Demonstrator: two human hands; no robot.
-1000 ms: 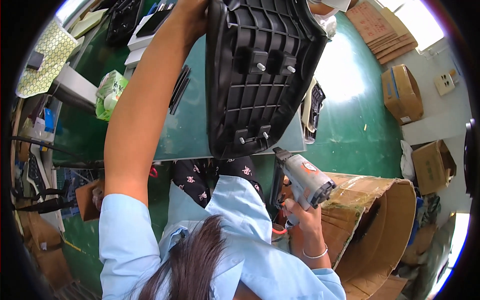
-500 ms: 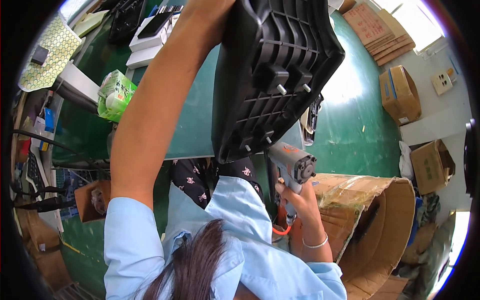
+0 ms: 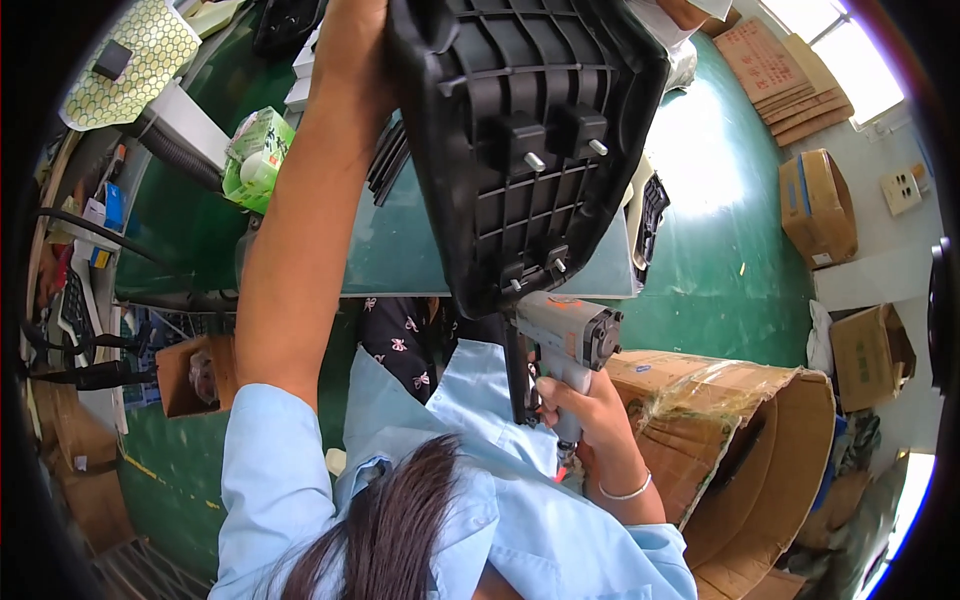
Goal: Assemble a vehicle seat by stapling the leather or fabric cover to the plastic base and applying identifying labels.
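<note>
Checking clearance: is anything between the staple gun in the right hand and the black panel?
Nothing visible. The pneumatic staple gun in the right hand has its nose at the lower edge of the black ribbed panel; I can't tell whether they touch. The large cardboard box sits off to the right.

Bright overall. Daylight entered from the window [image 3: 872, 68] at upper right, blown white. Strong glare washed out part of the green floor [image 3: 735, 240]. Fisheye bent edges; corners black.

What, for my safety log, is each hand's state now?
Left hand: at the black panel; grip hidden, can't tell.
Right hand: closed, holding the grey gun-shaped tool.
</note>
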